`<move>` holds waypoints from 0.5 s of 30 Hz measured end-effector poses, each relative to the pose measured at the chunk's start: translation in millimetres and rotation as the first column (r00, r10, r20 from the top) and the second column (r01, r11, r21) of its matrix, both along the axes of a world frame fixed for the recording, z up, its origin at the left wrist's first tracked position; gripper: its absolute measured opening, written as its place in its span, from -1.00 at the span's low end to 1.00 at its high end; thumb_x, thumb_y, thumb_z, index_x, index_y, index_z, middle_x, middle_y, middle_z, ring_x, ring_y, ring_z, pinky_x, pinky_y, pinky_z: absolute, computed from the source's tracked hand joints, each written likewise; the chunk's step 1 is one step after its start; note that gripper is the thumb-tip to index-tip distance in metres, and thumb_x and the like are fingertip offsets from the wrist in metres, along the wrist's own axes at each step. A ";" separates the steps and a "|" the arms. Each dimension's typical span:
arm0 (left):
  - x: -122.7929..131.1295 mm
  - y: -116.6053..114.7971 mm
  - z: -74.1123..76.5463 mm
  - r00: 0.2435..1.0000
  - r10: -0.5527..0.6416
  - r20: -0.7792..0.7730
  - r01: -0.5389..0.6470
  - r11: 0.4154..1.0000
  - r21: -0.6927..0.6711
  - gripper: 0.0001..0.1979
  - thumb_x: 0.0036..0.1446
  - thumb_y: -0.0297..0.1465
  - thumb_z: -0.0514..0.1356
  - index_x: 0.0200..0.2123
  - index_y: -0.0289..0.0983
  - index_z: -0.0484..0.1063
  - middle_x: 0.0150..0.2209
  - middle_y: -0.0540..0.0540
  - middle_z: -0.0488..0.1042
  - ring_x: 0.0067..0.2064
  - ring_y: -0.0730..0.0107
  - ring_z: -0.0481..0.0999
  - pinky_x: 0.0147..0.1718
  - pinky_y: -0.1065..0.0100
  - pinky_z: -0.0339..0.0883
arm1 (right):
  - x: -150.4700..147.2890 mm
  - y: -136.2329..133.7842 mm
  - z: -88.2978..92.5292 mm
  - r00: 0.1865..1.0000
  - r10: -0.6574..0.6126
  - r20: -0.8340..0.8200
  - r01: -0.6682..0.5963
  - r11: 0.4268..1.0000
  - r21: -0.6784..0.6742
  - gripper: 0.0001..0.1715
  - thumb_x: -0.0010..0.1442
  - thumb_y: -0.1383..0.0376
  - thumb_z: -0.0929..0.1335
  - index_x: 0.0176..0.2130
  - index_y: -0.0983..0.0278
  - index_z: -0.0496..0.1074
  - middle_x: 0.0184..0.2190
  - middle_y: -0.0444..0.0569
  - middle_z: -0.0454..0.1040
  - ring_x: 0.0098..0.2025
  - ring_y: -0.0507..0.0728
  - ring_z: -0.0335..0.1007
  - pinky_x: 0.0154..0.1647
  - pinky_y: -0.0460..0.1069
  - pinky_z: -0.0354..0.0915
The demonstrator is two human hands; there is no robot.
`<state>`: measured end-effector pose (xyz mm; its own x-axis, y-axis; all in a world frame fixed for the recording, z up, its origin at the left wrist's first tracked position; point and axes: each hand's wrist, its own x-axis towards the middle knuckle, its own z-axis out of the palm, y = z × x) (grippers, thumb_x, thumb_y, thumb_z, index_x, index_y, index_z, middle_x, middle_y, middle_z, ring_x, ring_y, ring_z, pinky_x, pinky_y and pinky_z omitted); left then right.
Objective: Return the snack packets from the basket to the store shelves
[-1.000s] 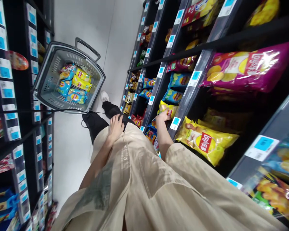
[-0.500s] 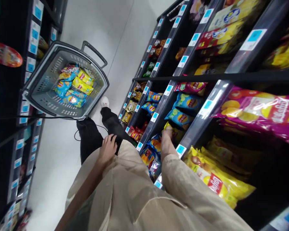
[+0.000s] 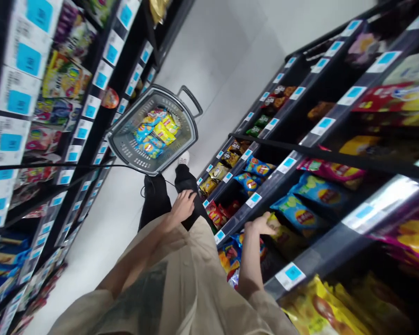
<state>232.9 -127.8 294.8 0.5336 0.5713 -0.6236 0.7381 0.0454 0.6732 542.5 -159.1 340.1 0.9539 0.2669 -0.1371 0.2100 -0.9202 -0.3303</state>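
Note:
My left hand (image 3: pixel 183 205) rests on my dark trouser leg, fingers stretched flat, holding nothing. My right hand (image 3: pixel 261 225) reaches into a low shelf section on the right. Its thumb and fingers close on the near end of a yellow chip bag (image 3: pixel 284 236); the fingertips are partly hidden. Beyond that bag lie blue chip bags (image 3: pixel 296 214). Nearer to me, below my right wrist, are darker blue chip bags (image 3: pixel 230 256). On the floor ahead stands a grey shopping basket (image 3: pixel 122 135) containing several blue and yellow chip bags (image 3: pixel 165 130).
Shelves with price tags (image 3: pixel 291 274) line the right side, filled with snack bags. A large yellow chip bag (image 3: pixel 317 307) lies close by at lower right. Another shelf row (image 3: pixel 73 153) runs along the left. A black cord (image 3: pixel 73 165) crosses the view toward the basket.
The view has swung left, so basket and shelves appear further right. My right hand remains at the yellow chip bag, with its fingers now pointing deeper into the shelf. My left hand stays on my leg.

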 end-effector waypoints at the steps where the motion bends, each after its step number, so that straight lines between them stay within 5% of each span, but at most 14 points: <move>1: 0.1 13.8 -9.3 1.000 0.021 -0.010 -0.021 1.000 -0.007 -0.52 0.33 -0.45 0.07 0.29 -0.35 0.36 0.28 -0.30 0.38 0.30 -0.01 0.34 0.28 0.04 0.31 | -21.7 4.3 -5.0 0.999 0.010 0.033 -0.011 1.000 0.010 -0.36 0.40 0.02 0.00 0.33 0.18 0.12 0.41 0.39 0.10 0.50 0.43 0.08 0.41 0.54 0.08; 3: -3.8 43.6 -34.5 0.995 0.074 -0.062 -0.075 0.997 -0.023 -0.53 0.33 -0.43 0.09 0.28 -0.34 0.37 0.26 -0.30 0.40 0.27 0.03 0.37 0.27 0.07 0.33 | -71.4 19.2 -15.9 0.993 0.118 0.026 -0.119 0.990 0.076 -0.33 0.37 -0.03 0.14 0.30 0.26 0.15 0.35 0.47 0.20 0.43 0.43 0.21 0.43 0.44 0.17; 6: -23.9 90.3 -82.1 0.964 0.181 -0.197 -0.191 0.981 -0.032 -0.54 0.31 -0.44 0.10 0.25 -0.36 0.39 0.21 -0.35 0.43 0.25 0.02 0.41 0.28 0.06 0.32 | -149.0 58.3 -41.2 0.890 0.408 -0.206 -0.349 0.897 0.271 -0.50 0.35 -0.02 0.27 0.11 0.24 0.36 0.18 0.29 0.42 0.28 0.31 0.40 0.39 0.29 0.31; 10: -75.2 146.1 -139.3 0.844 0.315 -0.435 -0.356 0.934 -0.014 -0.50 0.27 -0.44 0.12 0.26 -0.43 0.36 0.23 -0.49 0.40 0.30 -0.15 0.38 0.25 -0.07 0.33 | -229.5 129.3 -105.1 0.487 0.626 -0.609 -0.470 0.775 0.421 -0.50 0.25 0.06 0.42 0.09 0.24 0.44 0.13 0.17 0.50 0.20 0.22 0.45 0.36 0.20 0.32; 15: -144.6 192.8 -194.4 0.748 0.366 -0.554 -0.420 0.907 0.033 -0.41 0.27 -0.43 0.12 0.35 -0.42 0.28 0.31 -0.49 0.34 0.34 -0.23 0.34 0.26 -0.10 0.32 | -283.3 224.7 -214.1 0.146 0.558 -0.817 -0.440 0.776 0.452 -0.27 0.15 0.22 0.52 0.26 0.15 0.34 0.04 0.02 0.57 -0.08 0.14 0.58 0.23 0.18 0.43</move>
<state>88.3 65.0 100.3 -0.1617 0.5837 -0.7957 0.8789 0.4518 0.1528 259.2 65.6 126.0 -0.0996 0.6995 -0.7077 0.1429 -0.6938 -0.7059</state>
